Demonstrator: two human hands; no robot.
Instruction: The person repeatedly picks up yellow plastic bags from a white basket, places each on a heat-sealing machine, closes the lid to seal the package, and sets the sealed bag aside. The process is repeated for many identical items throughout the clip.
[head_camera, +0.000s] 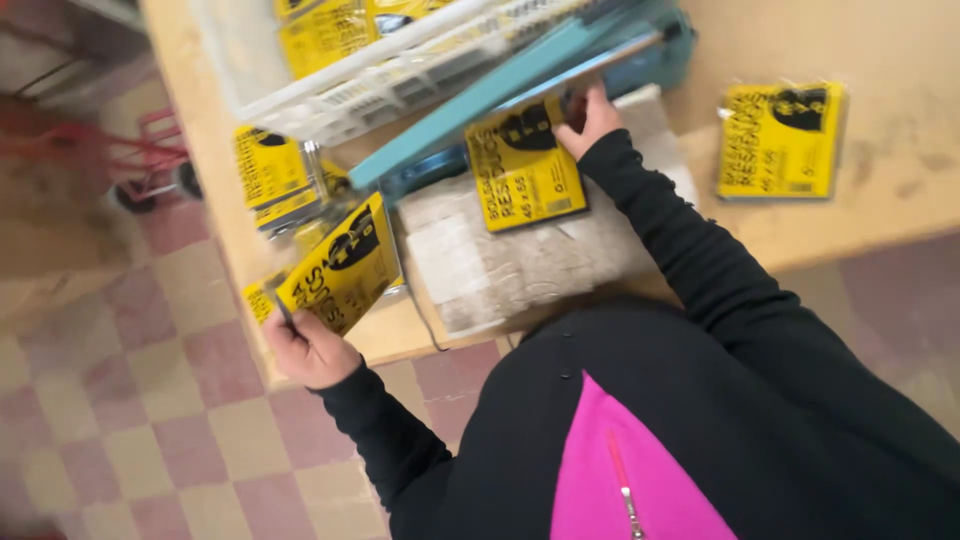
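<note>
Head view: I stand at the table.
Left hand: closed on a yellow packet, tilted up-right off the table's edge.
Right hand: fingers pinch a second packet under the teal sealer arm, long axis toward me.

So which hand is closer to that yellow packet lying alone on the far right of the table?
Right. The right hand is closer to the lone yellow packet; the left hand is far off at the table's opposite edge.
</note>
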